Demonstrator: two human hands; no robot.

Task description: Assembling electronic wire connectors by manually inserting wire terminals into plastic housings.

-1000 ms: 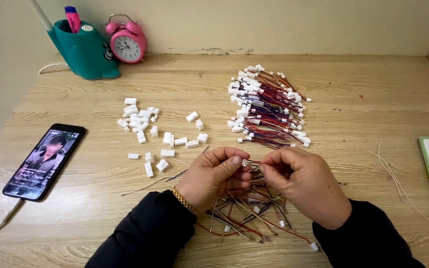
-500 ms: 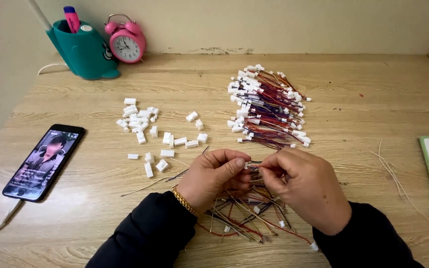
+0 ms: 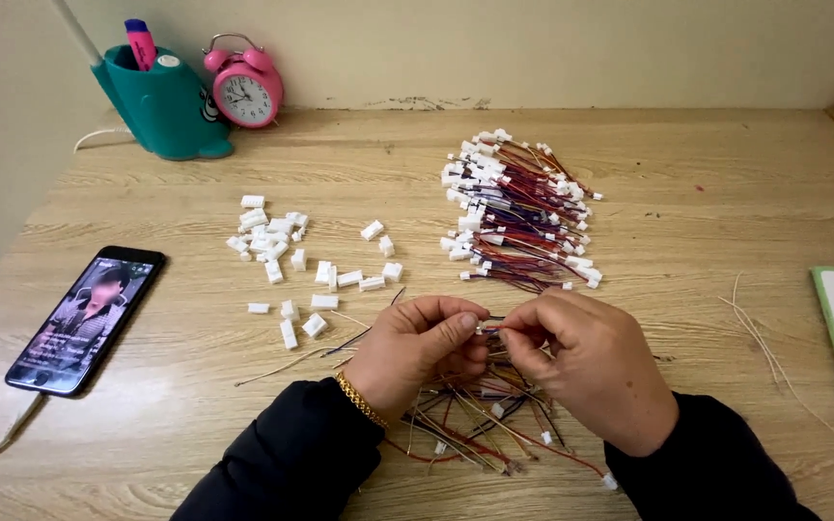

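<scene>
Barely anything has shifted over the past second: both hands remain together low over the counter (image 3: 707,193), fingertips meeting. Left hand (image 3: 415,352) and right hand (image 3: 591,362) pinch a small white connector with thin wires (image 3: 487,327) between them, above a loose tangle of wires (image 3: 475,425). Finished harnesses (image 3: 518,212) lie piled beyond, loose white housings (image 3: 287,246) to the left, so the fitting looks ongoing.
</scene>
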